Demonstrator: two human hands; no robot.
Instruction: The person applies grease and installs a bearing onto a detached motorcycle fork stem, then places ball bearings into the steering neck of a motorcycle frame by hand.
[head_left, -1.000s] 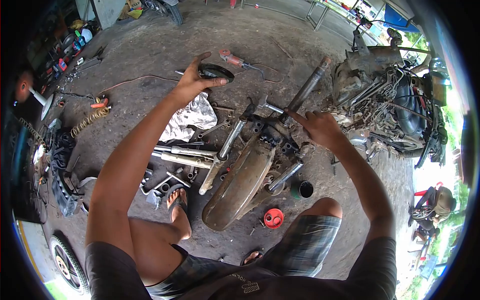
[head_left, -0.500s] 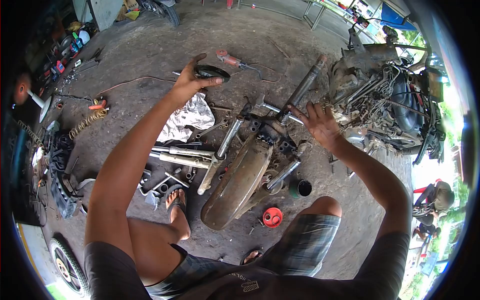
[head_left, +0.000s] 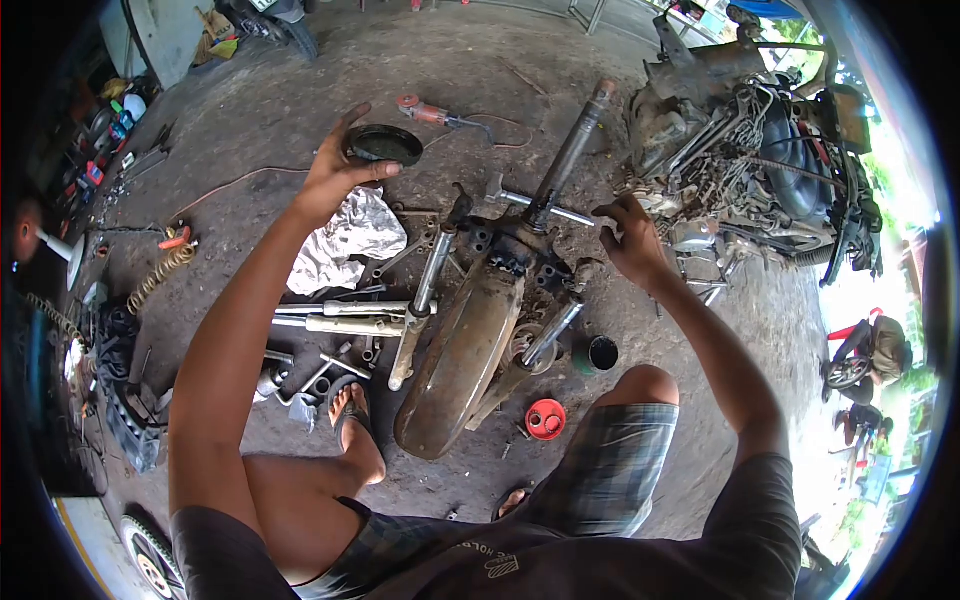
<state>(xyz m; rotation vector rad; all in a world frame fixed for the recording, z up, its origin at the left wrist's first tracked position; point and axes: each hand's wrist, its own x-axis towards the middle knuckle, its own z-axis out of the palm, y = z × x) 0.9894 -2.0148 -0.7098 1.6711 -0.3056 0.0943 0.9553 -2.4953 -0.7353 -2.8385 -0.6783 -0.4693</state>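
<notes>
My left hand (head_left: 333, 170) grips a shallow round dark lid (head_left: 385, 146) by its edge, tilted so its dark, greasy-looking inside shows. My right hand (head_left: 635, 240) is raised with curled fingers, thumb and forefinger apart, and nothing visible in it. It is right of the steering stem (head_left: 570, 150), near the handle end of a metal hammer (head_left: 540, 206). The stem rises from a motorcycle front fork with a dirty brown mudguard (head_left: 462, 360) lying before me. One fork tube (head_left: 552, 336) angles down on the right side.
A red dish (head_left: 546, 420) with rings and a dark-filled pot (head_left: 602, 353) stand near my knee. Fork legs (head_left: 350, 318), a white rag (head_left: 352, 240) and several wrenches lie left. Behind is an angle grinder (head_left: 425, 112); a stripped motorcycle (head_left: 760, 170) stands right.
My right hand has drawn away from the stem, its spread fingers now curled. My left hand still holds the lid, now turned to show more of its inside. The whole view has shifted slightly.
</notes>
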